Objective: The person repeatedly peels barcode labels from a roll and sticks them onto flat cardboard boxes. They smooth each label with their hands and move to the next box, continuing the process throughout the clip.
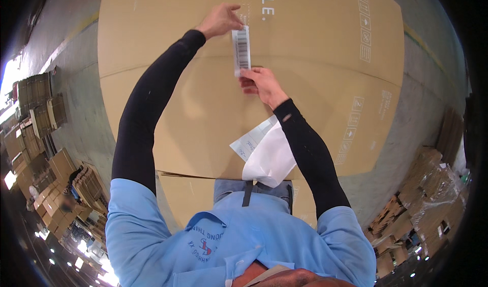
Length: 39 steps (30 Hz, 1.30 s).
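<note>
A white barcode label [243, 50] is stretched lengthwise between my two hands, above the top of a large brown cardboard box [193, 104]. My left hand [221, 21] pinches its far end between thumb and fingers, beside a printed dashed outline on the cardboard. At the near end, my right hand [263, 86] grips the label's lower edge. Whether the label touches the box cannot be made out. Under my right forearm lie a curled white sheet [272, 155] and a paper slip with handwriting [249, 140], partly overlapping near the box's front edge.
Stacked flat cardboard [34, 96] and piles of small cartons [56, 200] stand on the floor to the left. At the right are more cardboard stacks, some under clear plastic wrap [432, 185]. Grey concrete floor [422, 94] with a yellow line surrounds the box.
</note>
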Each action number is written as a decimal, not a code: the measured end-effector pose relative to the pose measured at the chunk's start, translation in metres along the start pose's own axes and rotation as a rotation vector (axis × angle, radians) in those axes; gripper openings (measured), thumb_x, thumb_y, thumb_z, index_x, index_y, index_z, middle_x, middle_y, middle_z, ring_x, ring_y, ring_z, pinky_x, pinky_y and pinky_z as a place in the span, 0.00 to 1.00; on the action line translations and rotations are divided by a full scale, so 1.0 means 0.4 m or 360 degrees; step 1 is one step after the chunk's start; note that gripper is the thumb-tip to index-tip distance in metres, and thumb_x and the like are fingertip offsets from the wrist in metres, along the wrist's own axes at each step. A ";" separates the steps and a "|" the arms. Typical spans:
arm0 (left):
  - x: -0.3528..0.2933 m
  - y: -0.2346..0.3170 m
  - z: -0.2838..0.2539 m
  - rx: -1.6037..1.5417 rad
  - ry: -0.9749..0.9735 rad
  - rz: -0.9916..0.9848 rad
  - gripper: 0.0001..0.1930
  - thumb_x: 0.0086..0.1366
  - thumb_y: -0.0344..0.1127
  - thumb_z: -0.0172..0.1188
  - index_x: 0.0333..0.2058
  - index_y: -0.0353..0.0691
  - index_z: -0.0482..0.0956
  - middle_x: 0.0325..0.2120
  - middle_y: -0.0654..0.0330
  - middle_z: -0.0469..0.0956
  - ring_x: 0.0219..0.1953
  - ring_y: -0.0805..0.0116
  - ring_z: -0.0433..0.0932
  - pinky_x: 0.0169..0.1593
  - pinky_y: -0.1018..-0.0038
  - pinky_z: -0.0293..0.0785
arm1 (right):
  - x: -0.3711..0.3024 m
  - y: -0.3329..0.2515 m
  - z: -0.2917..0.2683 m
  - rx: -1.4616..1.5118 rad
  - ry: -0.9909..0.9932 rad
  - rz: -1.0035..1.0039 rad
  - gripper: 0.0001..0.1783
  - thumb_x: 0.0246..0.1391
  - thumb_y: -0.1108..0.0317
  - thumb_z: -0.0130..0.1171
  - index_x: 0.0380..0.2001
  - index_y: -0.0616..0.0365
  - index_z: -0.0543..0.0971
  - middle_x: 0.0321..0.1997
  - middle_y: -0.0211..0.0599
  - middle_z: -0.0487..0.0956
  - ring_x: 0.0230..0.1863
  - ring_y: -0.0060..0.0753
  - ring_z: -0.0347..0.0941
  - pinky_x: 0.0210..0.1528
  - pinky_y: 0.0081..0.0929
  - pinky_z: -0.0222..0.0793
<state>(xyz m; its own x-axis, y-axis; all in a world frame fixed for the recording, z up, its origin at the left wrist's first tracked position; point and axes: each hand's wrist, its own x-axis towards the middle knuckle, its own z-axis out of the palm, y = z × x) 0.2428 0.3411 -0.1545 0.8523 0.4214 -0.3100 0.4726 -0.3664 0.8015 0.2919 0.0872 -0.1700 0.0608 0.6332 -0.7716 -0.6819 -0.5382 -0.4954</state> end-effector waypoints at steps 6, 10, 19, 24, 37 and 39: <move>0.185 -0.016 -0.042 0.0588 0.0146 0.0052 0.38 0.54 0.35 0.70 0.60 0.21 0.68 0.39 0.55 0.87 0.46 0.65 0.85 0.55 0.72 0.75 | 0.190 -0.083 0.032 0.0050 0.0210 -0.0126 0.12 0.62 0.61 0.64 0.38 0.60 0.80 0.34 0.34 0.83 0.31 0.27 0.79 0.32 0.30 0.78; 0.230 -0.050 -0.030 0.0835 0.0256 0.0132 0.35 0.53 0.36 0.71 0.58 0.24 0.73 0.38 0.57 0.87 0.44 0.65 0.85 0.52 0.72 0.77 | 0.233 -0.103 0.029 0.0041 0.0310 -0.0138 0.11 0.62 0.63 0.64 0.37 0.61 0.80 0.31 0.36 0.83 0.26 0.27 0.78 0.28 0.29 0.76; 0.252 -0.140 -0.005 0.0675 0.0352 0.0254 0.31 0.54 0.39 0.70 0.54 0.28 0.77 0.34 0.60 0.88 0.33 0.66 0.86 0.44 0.71 0.80 | 0.257 -0.103 0.005 0.0026 0.0367 -0.0156 0.11 0.61 0.63 0.65 0.34 0.61 0.81 0.25 0.33 0.81 0.18 0.23 0.73 0.22 0.26 0.73; 0.257 -0.151 0.002 0.0555 0.0324 0.0081 0.29 0.55 0.39 0.70 0.53 0.29 0.77 0.35 0.60 0.88 0.35 0.66 0.86 0.45 0.71 0.79 | 0.259 -0.104 0.007 0.0028 0.0438 -0.0156 0.10 0.60 0.65 0.66 0.34 0.62 0.80 0.22 0.31 0.78 0.13 0.21 0.67 0.19 0.24 0.71; 0.218 -0.107 0.024 0.0763 0.0413 0.0091 0.24 0.56 0.38 0.70 0.51 0.36 0.78 0.52 0.51 0.79 0.54 0.53 0.78 0.60 0.57 0.70 | 0.254 -0.104 0.017 0.0109 0.0496 -0.0189 0.11 0.55 0.68 0.67 0.33 0.68 0.81 0.21 0.38 0.79 0.16 0.26 0.73 0.17 0.24 0.69; 0.209 -0.093 0.021 0.0568 0.0466 0.0028 0.29 0.55 0.34 0.71 0.55 0.33 0.74 0.62 0.43 0.68 0.61 0.42 0.69 0.67 0.48 0.60 | 0.252 -0.105 0.015 0.0116 0.0501 -0.0196 0.12 0.55 0.68 0.67 0.33 0.69 0.81 0.21 0.38 0.79 0.17 0.26 0.74 0.18 0.23 0.70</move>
<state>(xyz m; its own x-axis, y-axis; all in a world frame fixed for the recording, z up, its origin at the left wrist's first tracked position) 0.2984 0.3829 -0.2146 0.7861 0.6101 -0.0991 0.5498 -0.6168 0.5633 0.3223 0.1769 -0.2244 0.3598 0.4821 -0.7988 -0.7053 -0.4200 -0.5712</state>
